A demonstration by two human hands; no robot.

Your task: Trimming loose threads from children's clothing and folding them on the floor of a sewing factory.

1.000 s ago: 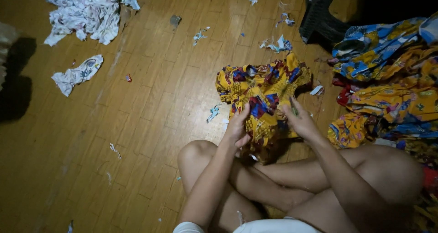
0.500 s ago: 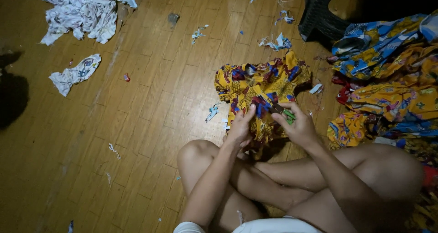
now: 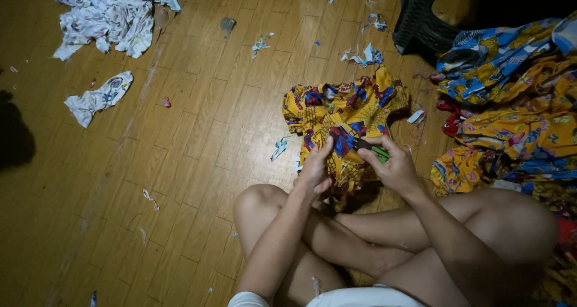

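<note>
Head view, single frame. A person sits cross-legged on a wooden floor (image 3: 180, 163), with a yellow printed cloth (image 3: 342, 112) spread just in front of the knees. This cloth serves as the reference point for all positions below.

Left hand (image 3: 315, 169): rests on the near edge of the yellow printed cloth, fingers closed together and pinching a fold of the fabric.

Right hand (image 3: 393, 166): also at the near edge of the cloth, just right of the left hand, clamped around a small green-handled cutter (image 3: 369, 148). The dark tip of the cutter lies against the fabric between the two hands. Whether its blades are open cannot be told.

Right of the cloth, well clear of it: a heap of similar yellow and blue fabric (image 3: 517, 121). Beyond the cloth's far right corner: a black plastic stool (image 3: 421, 18), partly in shadow.

Far to the left and beyond the cloth: a pile of white printed fabric (image 3: 108, 15), and nearer, a single white piece (image 3: 99, 97) lying flat.

Small offcuts (image 3: 366, 57) lie scattered on the floor around the far edge of the cloth and to its left.

No container is visible; all fabric lies loose on the floor.
</note>
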